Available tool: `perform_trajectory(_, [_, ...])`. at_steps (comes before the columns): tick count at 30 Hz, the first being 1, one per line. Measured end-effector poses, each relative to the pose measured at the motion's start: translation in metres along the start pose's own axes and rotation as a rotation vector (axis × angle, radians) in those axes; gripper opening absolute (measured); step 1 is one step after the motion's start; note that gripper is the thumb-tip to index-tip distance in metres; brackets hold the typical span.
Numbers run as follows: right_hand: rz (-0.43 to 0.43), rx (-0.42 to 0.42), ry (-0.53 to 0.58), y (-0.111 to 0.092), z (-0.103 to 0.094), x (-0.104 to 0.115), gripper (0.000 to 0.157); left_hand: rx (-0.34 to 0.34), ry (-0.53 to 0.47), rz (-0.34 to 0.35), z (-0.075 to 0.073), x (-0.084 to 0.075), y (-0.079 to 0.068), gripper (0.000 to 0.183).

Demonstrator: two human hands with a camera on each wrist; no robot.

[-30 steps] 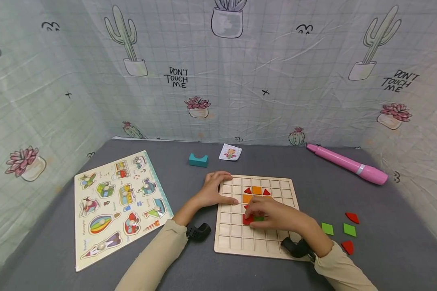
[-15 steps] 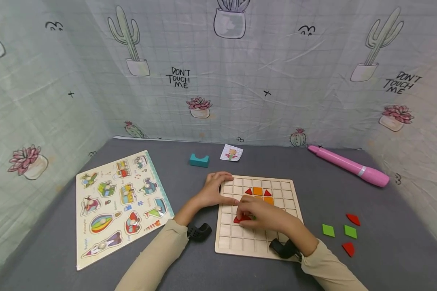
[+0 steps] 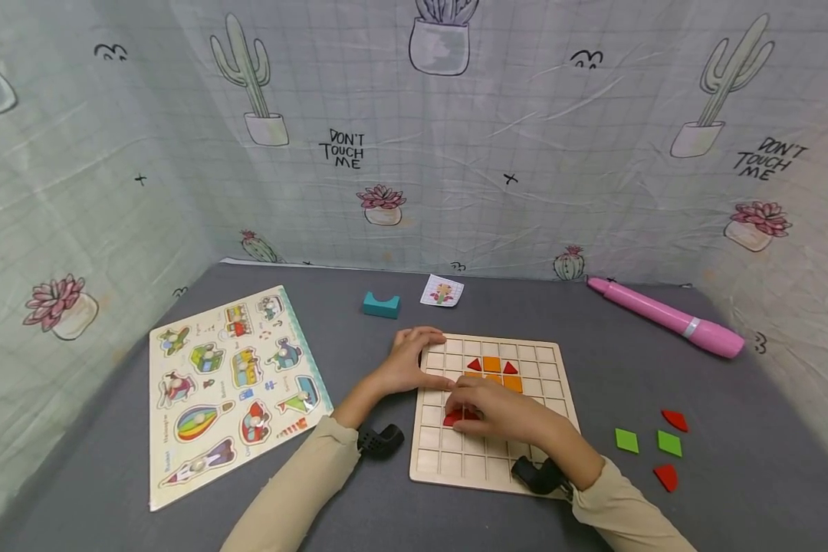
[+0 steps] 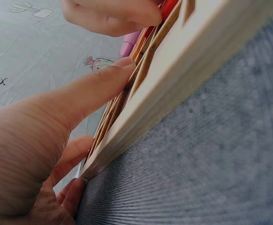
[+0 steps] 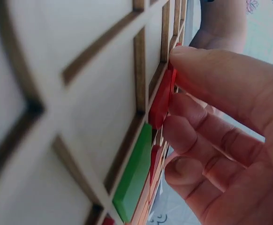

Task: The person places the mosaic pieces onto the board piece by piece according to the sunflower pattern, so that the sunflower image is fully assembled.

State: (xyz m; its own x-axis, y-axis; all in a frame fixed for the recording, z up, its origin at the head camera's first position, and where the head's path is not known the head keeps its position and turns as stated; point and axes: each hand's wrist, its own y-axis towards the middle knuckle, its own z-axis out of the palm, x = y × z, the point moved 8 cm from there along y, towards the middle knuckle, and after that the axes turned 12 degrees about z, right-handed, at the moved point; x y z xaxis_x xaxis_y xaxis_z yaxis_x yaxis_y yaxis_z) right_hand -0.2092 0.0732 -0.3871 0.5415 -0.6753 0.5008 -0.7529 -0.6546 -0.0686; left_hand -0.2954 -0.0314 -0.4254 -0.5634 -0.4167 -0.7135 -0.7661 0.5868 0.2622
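Now the gridded wooden board (image 3: 431,464) takes up the middle, its left edge under the spread left hand (image 3: 409,365), thumb straight on top. To the right, with bent fingers, the right hand (image 3: 500,411) seems to pinch a red piece (image 3: 450,419), just nearer the person than the left thumb; its long axis is covered. Only the right wrist view shows a green piece (image 5: 134,173) nearby.

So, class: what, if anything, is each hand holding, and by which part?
Left hand: the wooden board, by its far left corner. Right hand: fingertips on a red piece; pinched or just pressed, can't be told.
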Motion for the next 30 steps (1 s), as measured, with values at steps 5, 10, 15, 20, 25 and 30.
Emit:
perform_trajectory(5, [-0.006,0.004,-0.019,-0.001,0.001,-0.001,0.012,0.000,-0.005,0.000,0.000,-0.001,0.000,0.071])
perform_trajectory(10, [-0.026,0.015,0.014,-0.005,-0.001,-0.002,0.012,-0.001,-0.004,-0.007,0.001,0.000,-0.001,0.073])
perform_trajectory(15, [-0.014,0.036,0.060,-0.011,-0.005,-0.008,0.010,-0.001,-0.018,-0.008,0.000,0.000,-0.002,0.072])
perform_trajectory(20, [-0.029,0.016,0.070,-0.022,-0.012,-0.015,0.008,-0.008,-0.020,-0.009,0.000,0.001,-0.002,0.072])
perform_trajectory(25, [-0.047,-0.021,0.108,-0.035,-0.019,-0.024,0.007,-0.019,-0.029,-0.006,-0.001,0.001,-0.003,0.071])
perform_trajectory(30, [-0.006,-0.076,0.152,-0.052,-0.028,-0.038,0.007,-0.006,-0.035,-0.008,0.000,0.000,-0.002,0.072])
